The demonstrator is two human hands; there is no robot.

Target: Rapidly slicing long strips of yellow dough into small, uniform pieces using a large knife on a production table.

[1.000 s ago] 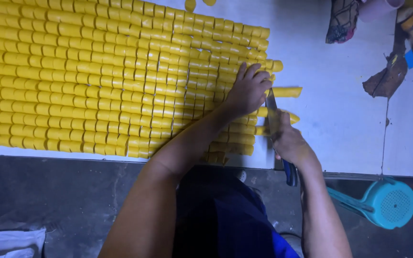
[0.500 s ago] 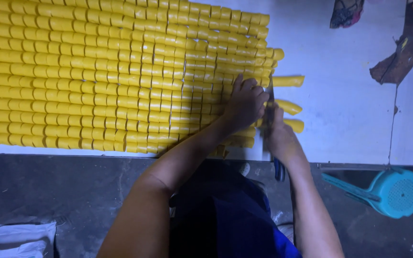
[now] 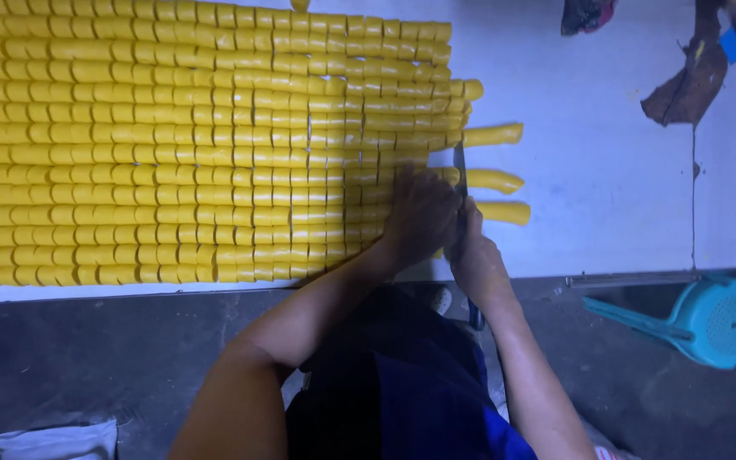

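The yellow dough rolls (image 3: pixel 215 145) lie in rows on the white table (image 3: pixel 606 196), most cut into short pieces. The left hand (image 3: pixel 419 213) presses flat, fingers spread, on the rolls near their right end. Just beside it the right hand (image 3: pixel 474 255) is closed around a knife (image 3: pixel 460 166) whose blade stands across the rolls. Three uncut ends (image 3: pixel 496 181) stick out right. A turquoise plastic strainer (image 3: pixel 713 322) lies on the dark floor; what is inside cannot be told.

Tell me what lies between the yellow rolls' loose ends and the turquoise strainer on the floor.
In the head view, only bare white table and its front edge, then dark floor, separate the uncut roll ends from the turquoise strainer.
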